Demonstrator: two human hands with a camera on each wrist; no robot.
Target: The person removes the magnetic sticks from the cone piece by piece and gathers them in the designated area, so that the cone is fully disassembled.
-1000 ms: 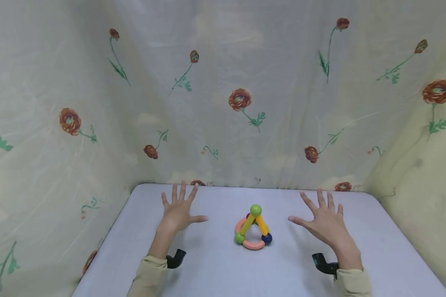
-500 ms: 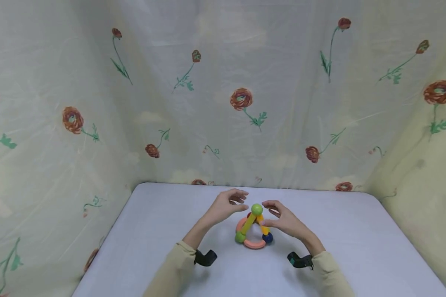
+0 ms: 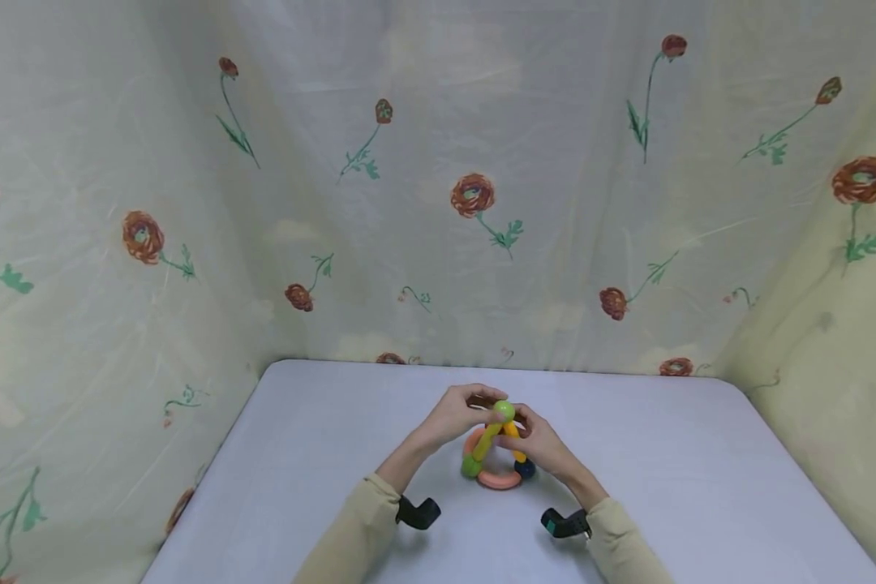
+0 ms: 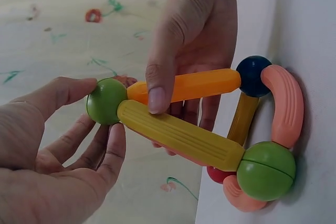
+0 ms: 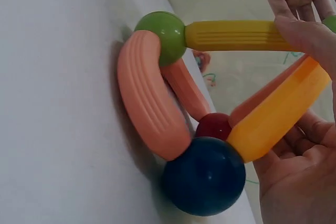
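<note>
A pyramid-shaped toy of magnetic rods and balls stands on the white table. Its green top ball (image 4: 107,100) is pinched between the thumb and fingers of my left hand (image 3: 454,419). Just below, my right hand (image 3: 546,448) grips the orange rod (image 4: 205,83), thumb across its front and fingers behind. That thumb's tip also reaches the yellow rod (image 4: 181,135). At the base are a lower green ball (image 3: 470,466), a dark blue ball (image 5: 203,177), a red ball (image 5: 214,126) and pink curved rods (image 5: 149,95). The rods still meet at the top ball.
The white table (image 3: 336,454) extends around the toy on all sides. Behind and beside it hangs a pale flowered curtain (image 3: 438,268). A black wrist camera sits on the left wrist (image 3: 419,513) and another on the right wrist (image 3: 564,523).
Both hands, spread wide apart on either side at first, have come inward to the toy. My left hand has taken hold of the top ball, my right the orange rod. The toy stays in place.
</note>
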